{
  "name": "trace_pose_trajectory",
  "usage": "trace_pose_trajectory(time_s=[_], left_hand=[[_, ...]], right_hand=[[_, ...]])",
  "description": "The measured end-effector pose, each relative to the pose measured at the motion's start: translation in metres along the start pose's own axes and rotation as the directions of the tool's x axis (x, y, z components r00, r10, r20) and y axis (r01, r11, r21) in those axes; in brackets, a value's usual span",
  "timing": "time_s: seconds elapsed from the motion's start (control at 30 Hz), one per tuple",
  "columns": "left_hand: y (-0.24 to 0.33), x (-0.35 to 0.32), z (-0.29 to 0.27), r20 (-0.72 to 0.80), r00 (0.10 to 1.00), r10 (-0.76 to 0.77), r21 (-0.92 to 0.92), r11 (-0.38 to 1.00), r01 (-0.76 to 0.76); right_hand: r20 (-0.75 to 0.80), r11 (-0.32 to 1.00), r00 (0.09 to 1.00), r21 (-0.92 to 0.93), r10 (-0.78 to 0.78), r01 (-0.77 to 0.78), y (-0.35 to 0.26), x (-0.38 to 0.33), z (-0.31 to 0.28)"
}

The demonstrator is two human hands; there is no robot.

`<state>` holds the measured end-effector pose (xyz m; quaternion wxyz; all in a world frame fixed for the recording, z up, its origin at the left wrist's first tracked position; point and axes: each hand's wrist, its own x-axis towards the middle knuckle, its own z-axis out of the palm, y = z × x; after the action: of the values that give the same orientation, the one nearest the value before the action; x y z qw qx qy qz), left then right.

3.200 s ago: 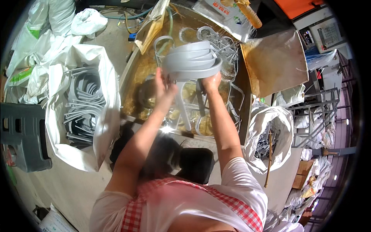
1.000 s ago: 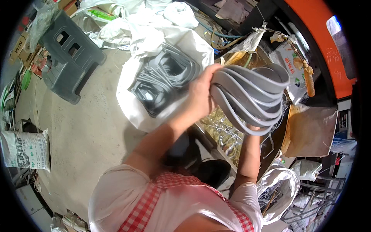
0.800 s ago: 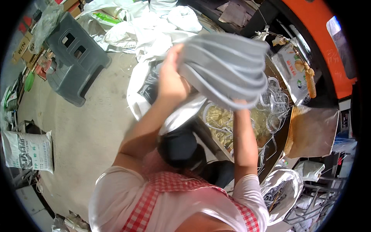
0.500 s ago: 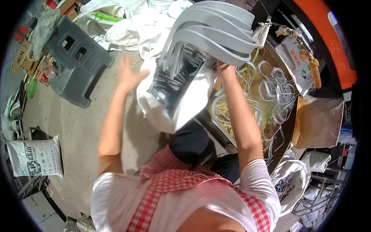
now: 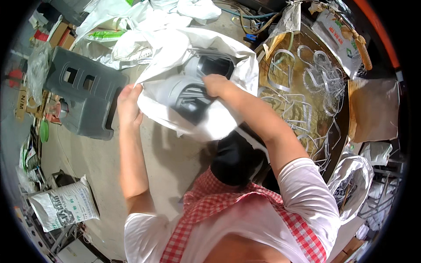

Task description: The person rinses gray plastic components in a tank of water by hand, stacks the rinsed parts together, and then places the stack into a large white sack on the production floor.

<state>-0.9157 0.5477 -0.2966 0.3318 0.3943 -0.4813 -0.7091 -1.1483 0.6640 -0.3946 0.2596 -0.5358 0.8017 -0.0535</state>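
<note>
In front of me a large white woven sack (image 5: 219, 127) gapes wide, with glossy black and grey plastic parts (image 5: 215, 65) inside. My left hand (image 5: 130, 105) pinches the sack's left rim between thumb and fingers. Across the mouth, my right hand (image 5: 215, 85) is closed at the edge of a stack of curved grey plastic strips (image 5: 169, 90), which lies tilted inside the sack. The fingertips of that hand are partly hidden behind the stack, and the stack is slightly blurred.
A grey plastic step stool (image 5: 83, 96) stands at left. To the right, a shallow bin (image 5: 287, 103) holds pale looped strips and clear coils. More white sacks (image 5: 162, 17) lie at the back. A printed full bag (image 5: 66, 204) sits lower left; an open scrap sack (image 5: 351, 188) is lower right.
My right hand has brought the grey stack down and left into the sack. My left hand has gone from spread fingers beside the sack to gripping its rim. The sack's mouth is wider.
</note>
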Motion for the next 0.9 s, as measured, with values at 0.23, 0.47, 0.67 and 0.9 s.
trace_pose_trajectory(time_s=[0.23,0.47,0.67,0.9], left_hand=[[-0.013,0.0,0.023,-0.007,0.99,0.143,0.223,0.965,-0.138],[0.016,-0.039,0.068,0.546,0.531,0.648,0.834,-0.358,-0.42],[-0.089,0.022,0.131,0.569,0.721,-0.395,0.52,-0.506,-0.688],[-0.109,0.029,0.119,0.502,0.765,-0.403,0.456,-0.629,-0.63]], right_hand=[[0.046,0.999,0.999,0.036,0.016,-0.018,-0.043,-0.023,-0.039],[0.154,0.986,0.977,0.06,0.147,-0.157,-0.017,-0.038,-0.025],[0.034,0.986,0.991,-0.109,0.126,-0.122,0.021,-0.076,-0.026],[-0.564,0.897,0.752,0.043,-0.342,0.44,0.063,-0.21,-0.05]])
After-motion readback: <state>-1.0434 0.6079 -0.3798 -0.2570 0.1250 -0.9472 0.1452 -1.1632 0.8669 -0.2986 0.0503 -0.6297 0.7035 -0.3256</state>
